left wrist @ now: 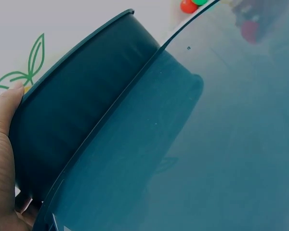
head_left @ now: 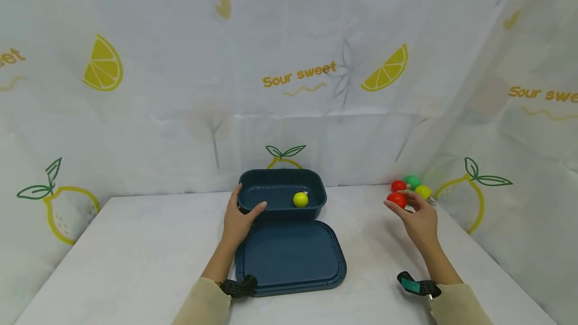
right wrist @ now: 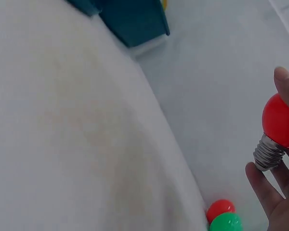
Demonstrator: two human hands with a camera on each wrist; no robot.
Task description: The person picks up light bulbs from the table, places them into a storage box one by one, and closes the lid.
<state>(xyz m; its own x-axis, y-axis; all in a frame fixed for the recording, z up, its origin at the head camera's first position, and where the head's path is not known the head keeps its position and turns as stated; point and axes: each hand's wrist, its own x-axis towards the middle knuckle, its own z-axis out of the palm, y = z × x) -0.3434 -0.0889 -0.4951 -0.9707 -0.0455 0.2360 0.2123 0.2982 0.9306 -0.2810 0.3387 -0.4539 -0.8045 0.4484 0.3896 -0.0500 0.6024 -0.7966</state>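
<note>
My left hand grips the left end of a dark blue rectangular box, thumb over the front rim. Inside the box lies a yellow light bulb. At the right, my right hand holds a red light bulb between thumb and fingers; in the right wrist view its metal screw base points down toward a fingertip. Just behind that hand are another red bulb, a green bulb and a second yellow bulb.
A flat dark blue lid lies on the white table directly in front of the box. White cloth with lemon prints hangs behind the table and along its right side. Each wrist wears a black strap device.
</note>
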